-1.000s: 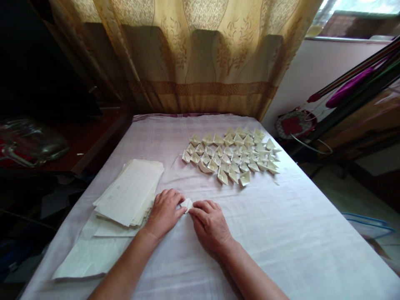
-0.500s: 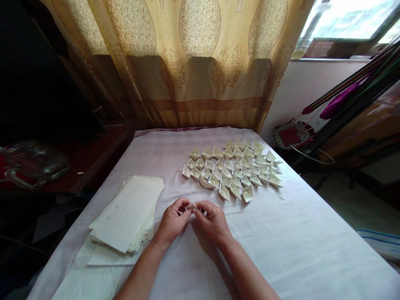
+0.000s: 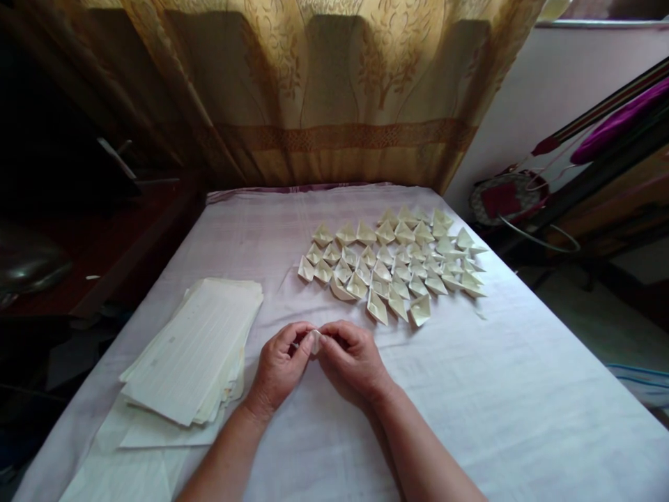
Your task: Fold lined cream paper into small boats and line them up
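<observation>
My left hand and my right hand meet over the white cloth, fingertips pinched together on a small folded piece of cream paper, held just above the table. Most of that piece is hidden by my fingers. Beyond my hands lie several finished folded paper boats set out in rows. A stack of lined paper sheets lies to the left of my left hand.
The table is covered with a white cloth. A patterned tan curtain hangs behind it. A dark wooden surface stands at the left. Poles and a purple object lean at the right.
My hands lifted the small paper piece off the cloth and drew their fingertips in around it. The view dipped downward.
</observation>
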### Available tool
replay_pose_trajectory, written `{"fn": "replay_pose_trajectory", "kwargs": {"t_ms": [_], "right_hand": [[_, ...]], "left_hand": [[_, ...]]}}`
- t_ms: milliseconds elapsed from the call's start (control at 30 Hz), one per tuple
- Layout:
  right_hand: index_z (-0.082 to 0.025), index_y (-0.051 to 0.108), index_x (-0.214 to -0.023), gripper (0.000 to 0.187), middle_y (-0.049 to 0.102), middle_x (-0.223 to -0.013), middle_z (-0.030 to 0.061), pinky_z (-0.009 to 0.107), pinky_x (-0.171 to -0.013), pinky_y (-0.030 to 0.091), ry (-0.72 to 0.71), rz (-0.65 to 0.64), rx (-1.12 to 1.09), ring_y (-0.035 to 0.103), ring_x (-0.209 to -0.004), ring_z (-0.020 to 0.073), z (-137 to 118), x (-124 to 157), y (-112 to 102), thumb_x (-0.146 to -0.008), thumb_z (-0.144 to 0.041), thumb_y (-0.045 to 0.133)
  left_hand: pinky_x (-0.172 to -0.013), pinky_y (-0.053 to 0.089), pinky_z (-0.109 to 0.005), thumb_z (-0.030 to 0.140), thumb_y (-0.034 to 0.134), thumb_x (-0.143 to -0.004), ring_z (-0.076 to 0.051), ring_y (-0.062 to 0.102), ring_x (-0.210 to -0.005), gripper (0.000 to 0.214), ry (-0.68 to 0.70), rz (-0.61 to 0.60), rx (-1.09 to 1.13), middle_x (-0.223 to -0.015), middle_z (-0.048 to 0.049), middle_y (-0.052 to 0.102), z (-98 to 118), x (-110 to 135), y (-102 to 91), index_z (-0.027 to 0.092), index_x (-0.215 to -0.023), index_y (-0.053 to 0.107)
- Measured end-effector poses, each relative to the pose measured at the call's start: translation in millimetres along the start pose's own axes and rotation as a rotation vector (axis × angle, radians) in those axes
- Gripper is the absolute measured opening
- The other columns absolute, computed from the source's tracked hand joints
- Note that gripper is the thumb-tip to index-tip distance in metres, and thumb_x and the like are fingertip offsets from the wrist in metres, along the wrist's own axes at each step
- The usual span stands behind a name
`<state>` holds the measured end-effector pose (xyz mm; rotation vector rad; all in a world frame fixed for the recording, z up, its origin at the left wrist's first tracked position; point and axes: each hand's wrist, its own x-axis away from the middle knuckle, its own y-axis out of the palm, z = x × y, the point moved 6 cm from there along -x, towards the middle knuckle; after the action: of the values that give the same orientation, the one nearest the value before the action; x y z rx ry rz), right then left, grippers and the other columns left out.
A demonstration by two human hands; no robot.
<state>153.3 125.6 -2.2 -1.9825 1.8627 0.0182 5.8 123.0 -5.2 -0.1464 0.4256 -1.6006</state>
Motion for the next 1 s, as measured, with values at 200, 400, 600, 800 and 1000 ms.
{"fn": "replay_pose_trajectory", "kwargs": {"t_ms": [200, 400, 600, 800, 1000], "right_hand": [[-0.019, 0.069, -0.075, 0.014, 0.066, -0.067, 0.0005, 0.022, -0.058, 0.044, 0.01, 0.045, 0.036, 0.057, -0.06, 0.0118, 2.5, 0.5, -0.9, -0.084, -0.022, 0.058], [-0.019, 0.069, -0.077, 0.012, 0.066, -0.068, 0.0004, 0.021, -0.056, 0.043, 0.008, 0.015, 0.016, 0.057, -0.059, 0.0112, -1.0, 0.7, -1.4, -0.084, -0.022, 0.059], [-0.018, 0.07, -0.076, 0.013, 0.066, -0.068, 0.0006, 0.021, -0.058, 0.043, -0.014, 0.017, 0.013, 0.058, -0.06, 0.011, -3.8, 0.5, -2.1, -0.084, -0.021, 0.061], [-0.019, 0.068, -0.073, 0.013, 0.065, -0.066, -0.0003, 0.021, -0.058, 0.043, 0.004, 0.025, -0.002, 0.057, -0.059, 0.0107, -2.4, 0.7, -1.9, -0.083, -0.022, 0.061], [-0.019, 0.067, -0.071, 0.014, 0.064, -0.065, -0.0004, 0.021, -0.058, 0.043, 0.03, 0.032, -0.036, 0.056, -0.059, 0.011, -2.8, 0.5, -1.8, -0.083, -0.023, 0.061]], "left_hand": [[-0.06, 0.054, -0.021, 0.032, 0.057, -0.087, -0.013, 0.067, -0.066, 0.018, 0.02, 0.025, -0.024, -0.08, -0.0015, 0.071, 2.9, -0.4, -2.6, 0.019, -0.088, 0.07], [-0.061, 0.053, -0.021, 0.03, 0.057, -0.085, -0.013, 0.066, -0.065, 0.017, -0.008, 0.006, -0.022, -0.075, -0.0015, 0.071, 1.6, -0.9, -3.2, 0.018, -0.084, 0.069], [-0.063, 0.052, -0.022, 0.032, 0.056, -0.086, -0.014, 0.066, -0.069, 0.019, 0.015, -0.017, -0.06, -0.078, -0.0022, 0.071, 3.8, -0.2, -1.6, 0.019, -0.083, 0.069], [-0.062, 0.052, -0.021, 0.032, 0.056, -0.086, -0.013, 0.065, -0.067, 0.019, 0.017, -0.01, -0.06, -0.076, -0.0012, 0.07, 1.7, -0.4, -2.0, 0.019, -0.082, 0.068], [-0.06, 0.052, -0.02, 0.031, 0.058, -0.086, -0.013, 0.065, -0.065, 0.018, -0.006, -0.001, 0.008, -0.074, -0.0009, 0.07, 0.7, -0.3, -2.3, 0.018, -0.081, 0.069]]}}
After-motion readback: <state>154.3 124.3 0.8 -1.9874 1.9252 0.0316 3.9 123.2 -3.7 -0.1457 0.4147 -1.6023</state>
